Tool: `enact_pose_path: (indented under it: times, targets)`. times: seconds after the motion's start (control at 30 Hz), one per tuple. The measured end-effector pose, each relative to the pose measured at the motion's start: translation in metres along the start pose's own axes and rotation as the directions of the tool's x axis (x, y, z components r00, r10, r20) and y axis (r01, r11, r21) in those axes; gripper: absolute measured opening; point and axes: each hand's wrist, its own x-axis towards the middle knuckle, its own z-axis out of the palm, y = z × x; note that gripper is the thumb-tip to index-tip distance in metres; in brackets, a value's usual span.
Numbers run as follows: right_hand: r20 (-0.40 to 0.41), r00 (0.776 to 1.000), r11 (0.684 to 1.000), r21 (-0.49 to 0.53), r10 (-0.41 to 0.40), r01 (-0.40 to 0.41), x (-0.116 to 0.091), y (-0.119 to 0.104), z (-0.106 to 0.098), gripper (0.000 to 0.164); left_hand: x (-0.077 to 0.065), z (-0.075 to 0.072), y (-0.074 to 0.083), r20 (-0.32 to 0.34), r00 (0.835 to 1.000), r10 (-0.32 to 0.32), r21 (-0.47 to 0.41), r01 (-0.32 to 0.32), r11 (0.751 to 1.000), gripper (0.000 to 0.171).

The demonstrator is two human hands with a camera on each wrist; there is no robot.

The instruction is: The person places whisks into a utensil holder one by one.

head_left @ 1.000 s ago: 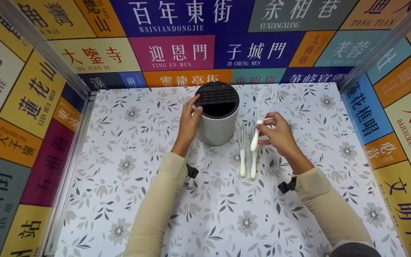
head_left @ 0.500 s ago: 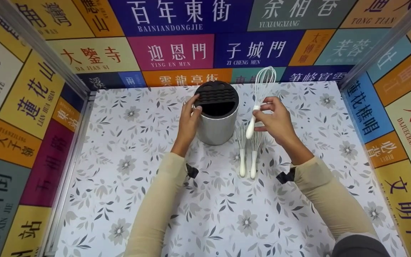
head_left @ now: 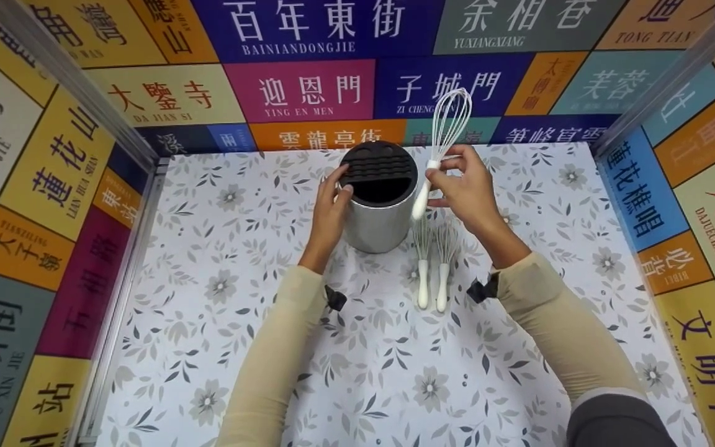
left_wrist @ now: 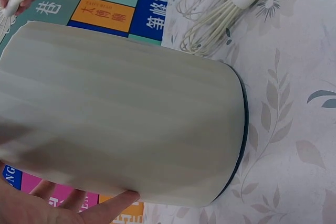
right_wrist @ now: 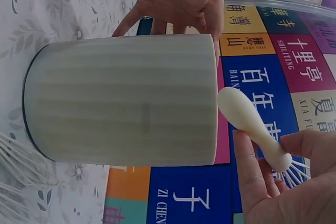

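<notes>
My right hand pinches a white-handled whisk between thumb and fingers near the base of its wires. Its wire loops point up, and the handle end hangs beside the holder's right rim. The silver-grey cylindrical utensil holder stands upright, its black slotted top having a wide opening at the front. Against the holder's left side rests my left hand, fingers extended along the wall and thumb at the rim. Two more whisks lie on the table, a left whisk and a right whisk, wires towards the back.
Floral-patterned cloth covers the table. Colourful sign-printed panels enclose it: a back wall, a left wall and a right wall. The two lying whisks are close to the holder's front right.
My right hand has lifted the whisk up and leftwards from above the lying whisks to beside the holder's rim. The left hand and the holder have stayed in place.
</notes>
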Motion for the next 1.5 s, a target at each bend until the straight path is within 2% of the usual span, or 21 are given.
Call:
enact_pose_path:
  times: [0.1,0.33,0.57,0.87,1.0,1.13,1.27,1.5]
  targets:
    - [0.0,1.0,1.0,-0.006,-0.024,0.024,0.004,-0.002,0.004,0.042,0.0,0.0,0.001,0.003,1.0,-0.005,-0.005,0.005,1.0,0.048]
    - [-0.003,0.997,0.997,0.008,-0.081,0.081,0.015,-0.006,0.014,0.053,-0.001,0.0,0.001,0.004,1.0,-0.007,0.0,0.007,1.0,0.048]
    - [-0.031,0.992,0.992,-0.006,-0.126,0.126,0.023,-0.006,0.022,0.051,0.0,0.0,0.0,0.007,1.0,-0.011,0.001,0.011,1.0,0.048]
    - [-0.018,0.987,0.984,-0.088,-0.158,0.156,0.025,0.001,0.027,0.057,0.0,0.001,0.001,0.001,1.0,-0.012,0.01,0.012,1.0,0.048]
    - [0.002,0.98,0.967,-0.158,-0.2,0.198,0.025,0.005,0.028,0.055,0.0,0.0,0.002,0.0,1.0,-0.018,0.008,0.018,1.0,0.049]
    - [0.004,0.968,0.935,-0.258,-0.251,0.243,0.025,0.008,0.028,0.055,-0.001,0.0,0.003,-0.004,1.0,-0.011,0.017,0.011,1.0,0.049]
    - [-0.011,0.962,0.909,-0.332,-0.272,0.253,0.025,0.008,0.029,0.057,0.0,0.0,0.003,-0.011,1.0,-0.004,0.022,0.004,1.0,0.048]
    - [-0.014,0.956,0.895,-0.357,-0.293,0.269,0.024,0.008,0.032,0.059,-0.003,0.001,0.002,-0.006,1.0,-0.002,0.023,0.002,1.0,0.048]
